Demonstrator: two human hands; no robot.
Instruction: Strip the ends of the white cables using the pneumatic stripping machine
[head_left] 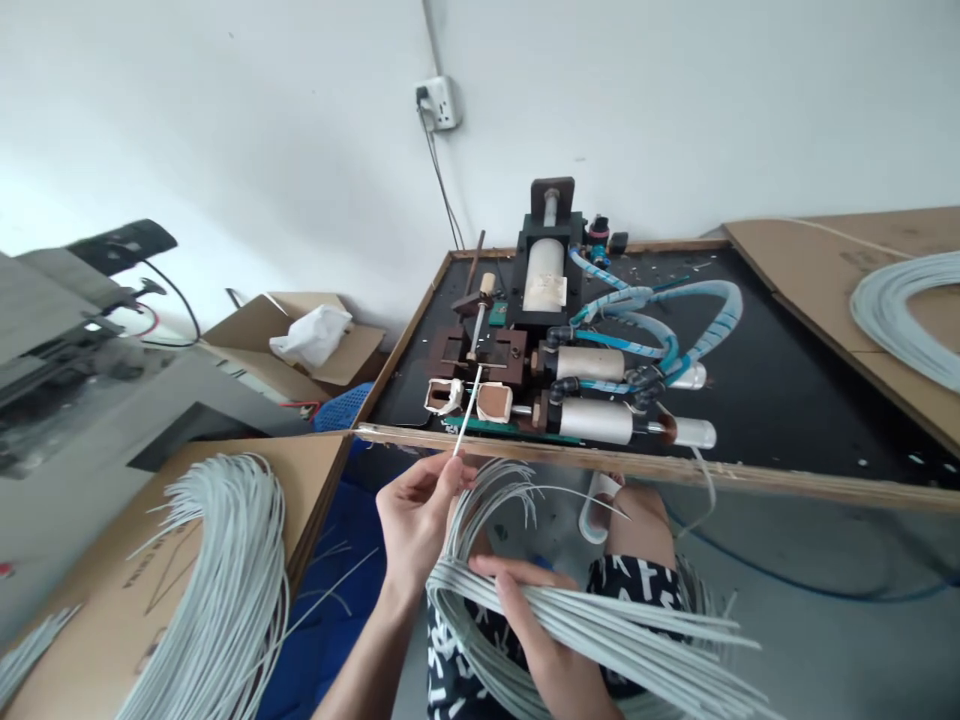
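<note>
Between the thumb and fingers of my left hand (420,510) is one white wire (466,420). Its far end reaches up between the jaws (493,402) of a pneumatic machine (547,280) at the table's front edge. My right hand (551,640) is closed around a thick bundle of pale grey-white wires (622,630), held over my lap. The bundle's cut ends fan out to the right, and the rest loops round below, partly hidden by my hand and legs.
A black wood-edged table (780,400) carries the machine and its blue air hoses (675,320). Another wire bundle (225,540) lies on cardboard at left. A wire coil (900,300) rests on cardboard at right. An open carton (345,350) stands behind, beside a grey machine (67,350).
</note>
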